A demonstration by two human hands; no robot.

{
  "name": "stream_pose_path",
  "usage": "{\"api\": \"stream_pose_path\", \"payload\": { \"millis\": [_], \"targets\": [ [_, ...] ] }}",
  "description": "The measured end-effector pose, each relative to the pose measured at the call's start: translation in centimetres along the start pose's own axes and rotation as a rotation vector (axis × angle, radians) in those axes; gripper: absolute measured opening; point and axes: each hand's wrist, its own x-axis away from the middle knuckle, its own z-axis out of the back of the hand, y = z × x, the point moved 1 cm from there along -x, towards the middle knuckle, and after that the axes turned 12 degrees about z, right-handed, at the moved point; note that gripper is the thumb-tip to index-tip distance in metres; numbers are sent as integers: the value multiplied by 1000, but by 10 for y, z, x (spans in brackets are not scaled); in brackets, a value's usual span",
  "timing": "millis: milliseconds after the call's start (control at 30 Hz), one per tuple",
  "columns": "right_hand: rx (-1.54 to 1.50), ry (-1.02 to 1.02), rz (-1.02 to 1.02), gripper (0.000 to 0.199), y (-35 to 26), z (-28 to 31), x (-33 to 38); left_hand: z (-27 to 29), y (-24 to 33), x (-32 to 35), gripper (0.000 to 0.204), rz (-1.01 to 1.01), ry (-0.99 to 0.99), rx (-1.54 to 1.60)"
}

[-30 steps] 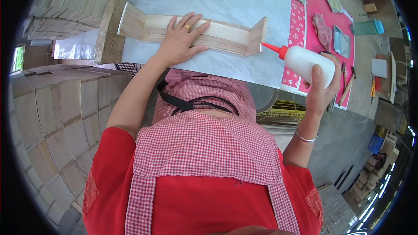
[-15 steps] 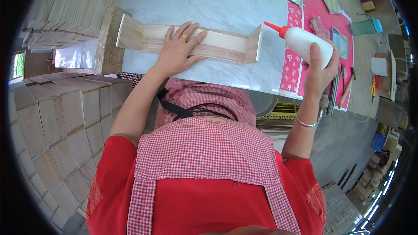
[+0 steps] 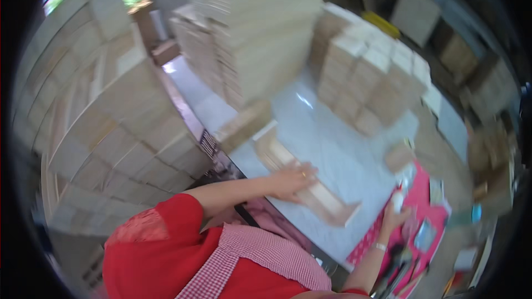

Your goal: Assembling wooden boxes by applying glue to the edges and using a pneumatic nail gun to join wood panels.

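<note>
My left hand (image 3: pixel 292 181) lies across the middle of a shallow wooden trough (image 3: pixel 328 202), its fingers stretched out over the boards. Upright end pieces stand at both ends of this trough, which rests slanting on the pale marbled table (image 3: pixel 302 138). Farther right, my right hand (image 3: pixel 392 221) is closed around a white squeeze bottle (image 3: pixel 398 201) with a red nozzle. The bottle is held nozzle up above the pink patterned cloth, apart from the trough. Motion blurs both hands somewhat.
A thick wooden block (image 3: pixel 244 125) lies by the trough's far-left end. Behind rise a tall board stack (image 3: pixel 277 33) and piled wooden boxes (image 3: pixel 368 72). More stacked wood (image 3: pixel 111 133) fills the left. Blurred tools (image 3: pixel 396 271) lie on the pink cloth (image 3: pixel 426 205).
The view has swung left and up, bringing the far stacks into sight. My right hand still holds the bottle, its nozzle now upward instead of pointing left. My left hand stays on the trough.
</note>
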Motion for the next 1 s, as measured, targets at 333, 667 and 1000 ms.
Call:
{"api": "stream_pose_path", "payload": {
  "millis": [333, 667, 1000],
  "targets": [
    [9, -9, 106, 28, -26, 14, -8, 424, -37, -28, 31, 137, 1290, -475],
    [-48, -19, 46, 26, -36, 69, 16, 571, -195, -45, 93, 1069, 410, -229],
    [-137, -4, 64, 26, -66, 67, 13, 559, -163, -29, 94, 963, 743, -554]
  ]
}}
